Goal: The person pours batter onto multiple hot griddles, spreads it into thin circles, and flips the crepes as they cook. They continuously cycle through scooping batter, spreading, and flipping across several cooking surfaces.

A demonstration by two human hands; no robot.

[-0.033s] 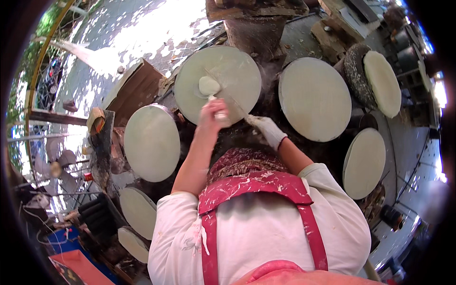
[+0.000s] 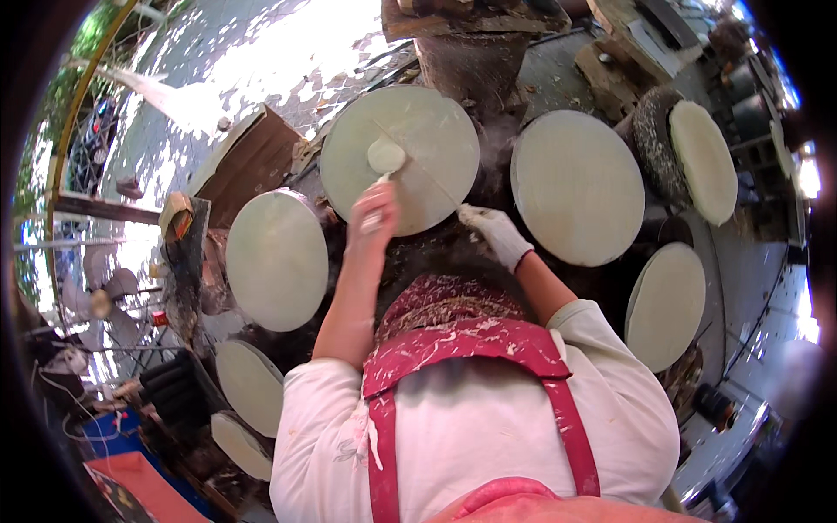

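Note:
A large round disc with a pale, wet-looking top [image 2: 427,131] lies in front of me. My left hand [image 2: 375,209] is bare and closed round the handle of a ladle. The ladle's round head [image 2: 386,155], coated in white batter, rests on or just above the disc, left of its middle. My right hand [image 2: 499,237] wears a white glove with a dark red cuff. It is closed on one end of a thin stick [image 2: 425,173], which slants across the disc to beyond the ladle. Whether the stick touches the surface I cannot tell.
More pale round discs stand around me: one on the left [image 2: 277,261], a large one on the right [image 2: 578,187] and several others. A fan [image 2: 103,303] is at the far left. Behind the middle disc is a wooden stump [image 2: 471,65]; a brown cardboard piece [image 2: 248,157] leans beside it.
My left hand has shifted a little to the left with the ladle handle. My right hand and the stick have moved slightly to the right.

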